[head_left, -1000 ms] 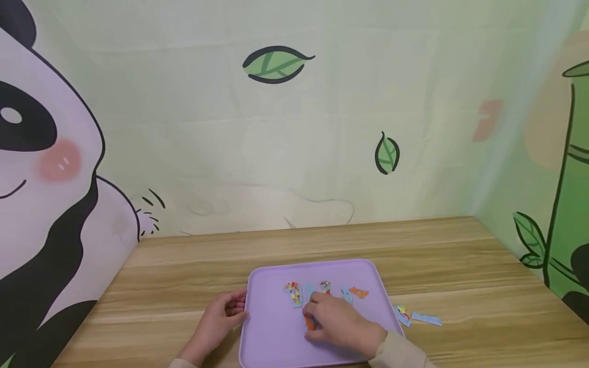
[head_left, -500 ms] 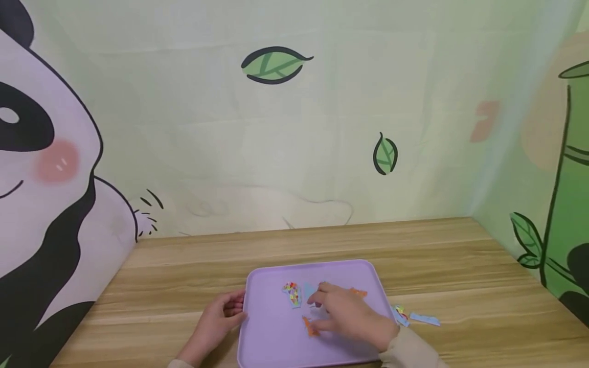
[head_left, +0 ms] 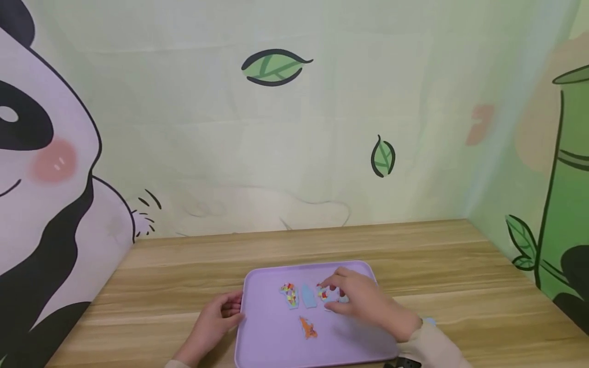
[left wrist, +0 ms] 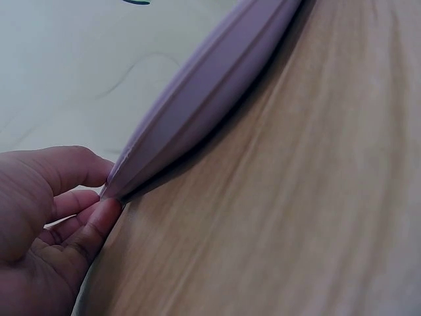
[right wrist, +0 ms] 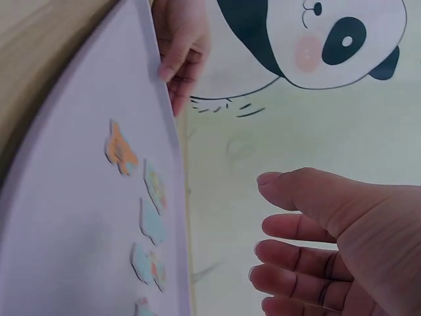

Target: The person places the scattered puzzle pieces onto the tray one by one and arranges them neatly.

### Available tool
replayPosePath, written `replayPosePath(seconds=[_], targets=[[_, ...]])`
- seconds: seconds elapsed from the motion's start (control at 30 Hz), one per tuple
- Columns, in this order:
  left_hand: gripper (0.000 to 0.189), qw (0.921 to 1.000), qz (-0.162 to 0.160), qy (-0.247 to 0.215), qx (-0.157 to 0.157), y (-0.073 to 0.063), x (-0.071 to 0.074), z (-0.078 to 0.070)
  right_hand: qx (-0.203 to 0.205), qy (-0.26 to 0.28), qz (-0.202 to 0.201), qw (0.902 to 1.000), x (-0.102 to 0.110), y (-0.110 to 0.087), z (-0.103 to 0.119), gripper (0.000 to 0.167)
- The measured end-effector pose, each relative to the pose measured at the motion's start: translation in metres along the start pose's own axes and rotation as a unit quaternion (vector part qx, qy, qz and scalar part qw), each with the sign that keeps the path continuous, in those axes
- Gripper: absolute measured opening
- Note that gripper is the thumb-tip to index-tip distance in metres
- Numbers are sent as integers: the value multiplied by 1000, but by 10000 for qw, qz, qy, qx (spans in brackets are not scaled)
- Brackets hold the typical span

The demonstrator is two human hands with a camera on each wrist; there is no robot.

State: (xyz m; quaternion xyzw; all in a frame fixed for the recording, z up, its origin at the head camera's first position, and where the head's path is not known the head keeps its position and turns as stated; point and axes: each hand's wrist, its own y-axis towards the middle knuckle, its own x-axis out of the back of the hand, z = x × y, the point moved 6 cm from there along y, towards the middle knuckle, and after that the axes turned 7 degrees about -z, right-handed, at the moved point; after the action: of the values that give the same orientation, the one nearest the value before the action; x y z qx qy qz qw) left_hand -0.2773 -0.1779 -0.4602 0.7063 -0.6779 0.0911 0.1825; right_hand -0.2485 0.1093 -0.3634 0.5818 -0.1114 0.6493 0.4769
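A lilac tray (head_left: 271,352) lies on the table, bearing several thin cut-out pieces. At its left rim my left hand (head_left: 216,319) pinches the edge; in the left wrist view, thumb and index finger meet the tray's rim. My right hand (head_left: 368,301) hovers over the tray's right half, thumb and fingers apart, with nothing between them in the right wrist view. Below its fingertips lies a multicoloured piece (head_left: 322,295), partly covered. Left of that are a plain pale-blue piece (head_left: 309,296) and a colourful mosaic-patterned piece (head_left: 290,295). An orange piece (head_left: 308,327) sits nearer me, apart from the row.
On the wooden table (head_left: 184,266), a pale-blue scrap (head_left: 430,321) peeks out right of the tray, mostly hidden by my right wrist. A panda-and-leaf backdrop (head_left: 294,153) rises behind the table and along both sides.
My right hand has left the orange piece and moved right and away from me, uncovering the orange and pale-blue pieces. The left hand stays at the tray's rim.
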Motion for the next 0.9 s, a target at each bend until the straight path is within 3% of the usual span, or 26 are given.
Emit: replayPosePath(seconds=[0.13, 0.4, 0.9], targets=[[46, 10000, 48, 5, -13, 0, -1, 0, -171, 281, -94, 9994, 12, -5, -8, 27], [46, 10000, 34, 41, -4, -1, 0, -2, -517, 221, -81, 9984, 32, -12, -26, 27], [46, 10000, 67, 38, -57, -1, 1, -2, -505, -64, -204, 9985, 48, -45, -60, 16]])
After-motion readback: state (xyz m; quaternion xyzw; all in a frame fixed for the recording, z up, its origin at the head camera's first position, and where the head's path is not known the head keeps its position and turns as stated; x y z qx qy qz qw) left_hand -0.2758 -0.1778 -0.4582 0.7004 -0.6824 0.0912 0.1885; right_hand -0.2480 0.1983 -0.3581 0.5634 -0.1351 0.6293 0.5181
